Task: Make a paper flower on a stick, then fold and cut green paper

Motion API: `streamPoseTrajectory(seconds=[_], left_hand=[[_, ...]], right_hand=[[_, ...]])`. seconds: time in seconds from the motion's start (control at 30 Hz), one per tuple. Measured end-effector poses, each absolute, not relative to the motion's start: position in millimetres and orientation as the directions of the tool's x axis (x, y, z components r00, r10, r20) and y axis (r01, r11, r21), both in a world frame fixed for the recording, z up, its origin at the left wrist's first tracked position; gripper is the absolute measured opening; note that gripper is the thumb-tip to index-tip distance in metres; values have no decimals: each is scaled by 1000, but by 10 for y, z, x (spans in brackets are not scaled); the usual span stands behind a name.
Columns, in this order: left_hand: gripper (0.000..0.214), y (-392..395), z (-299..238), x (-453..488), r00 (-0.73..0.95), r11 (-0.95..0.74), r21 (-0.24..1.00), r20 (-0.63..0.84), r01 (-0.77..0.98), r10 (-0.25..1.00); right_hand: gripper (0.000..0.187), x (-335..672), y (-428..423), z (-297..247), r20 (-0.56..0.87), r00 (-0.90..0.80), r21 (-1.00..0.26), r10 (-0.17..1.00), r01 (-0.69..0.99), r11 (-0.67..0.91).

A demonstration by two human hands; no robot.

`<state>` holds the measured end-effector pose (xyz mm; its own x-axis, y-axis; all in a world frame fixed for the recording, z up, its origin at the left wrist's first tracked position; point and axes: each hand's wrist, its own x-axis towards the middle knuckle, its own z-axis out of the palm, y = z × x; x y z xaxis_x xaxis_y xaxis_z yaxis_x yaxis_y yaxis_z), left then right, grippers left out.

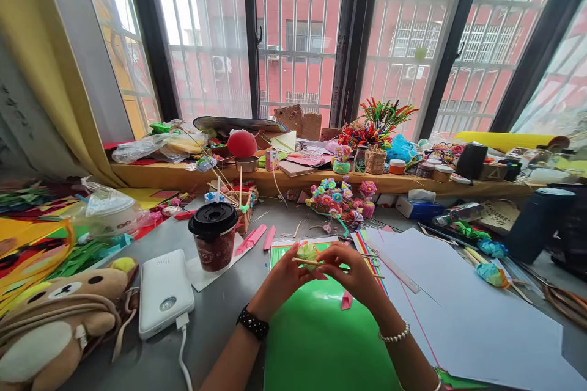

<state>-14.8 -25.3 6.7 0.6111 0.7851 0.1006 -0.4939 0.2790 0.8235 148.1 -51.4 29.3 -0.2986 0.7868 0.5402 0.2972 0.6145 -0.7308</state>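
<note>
Both hands meet over a glossy green sheet (330, 342). My left hand (285, 275), with a black band on its wrist, is closed on a crumpled pale yellow-green paper flower (307, 251). A thin wooden stick (305, 262) crosses in front of the flower and runs off to the right. My right hand (351, 272), wearing a beaded bracelet, pinches this stick close to the flower. Whether stick and flower are joined is hidden by the fingers. Beneath the right hand lies a small folded pink paper piece (347, 300).
To the left stand a lidded coffee cup (214, 241), a white power bank (167, 293) with a cable, and a plush bear (68, 317). White sheets (477, 311) with a ruler (398, 272) and scissors (373, 258) lie right. Behind sit crafted flowers (332, 198) and a cluttered windowsill.
</note>
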Motion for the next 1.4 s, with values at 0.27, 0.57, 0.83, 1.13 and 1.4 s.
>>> streamPoseTrajectory(seconds=[0.27, 0.57, 0.83, 1.13, 1.4], left_hand=[[36, -269, 85, -133, 592, 262, 862, 53, -433, 804], [19, -251, 131, -216, 30, -382, 923, 383, -44, 923], [11, -285, 115, -183, 179, -585, 782, 557, 218, 811], [9, -265, 27, -166, 228, -561, 806, 519, 192, 824], [5, -256, 71, -216, 259, -585, 775, 529, 240, 808]], right_hand=[[17, 1489, -489, 286, 499, -325, -748, 803, 307, 588], [14, 1507, -420, 195, 579, -234, -578, 781, 558, 596], [12, 1504, -395, 150, 630, -261, -425, 731, 672, 606], [13, 1455, -423, 135, 662, -290, -348, 691, 698, 626], [14, 1402, -425, 118, 676, -284, -336, 680, 703, 627]])
